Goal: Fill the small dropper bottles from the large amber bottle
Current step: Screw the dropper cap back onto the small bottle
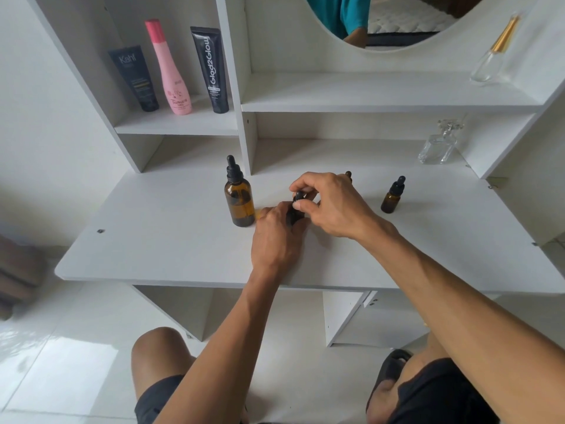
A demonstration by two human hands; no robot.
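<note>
The large amber bottle (239,200) stands capped with a black dropper on the white table (159,228), just left of my hands. My left hand (276,237) grips the body of a small dropper bottle (295,211), mostly hidden by my fingers. My right hand (330,203) pinches that bottle's black dropper cap from above. A second small amber dropper bottle (393,195) stands capped to the right. The tip of a third small bottle (348,175) peeks out behind my right hand.
On the left shelf stand a dark tube (134,78), a pink bottle (169,68) and a black tube (211,68). A clear glass perfume bottle (438,145) sits in the lower right niche, another clear bottle (492,56) on the upper shelf. My knees are below the table edge.
</note>
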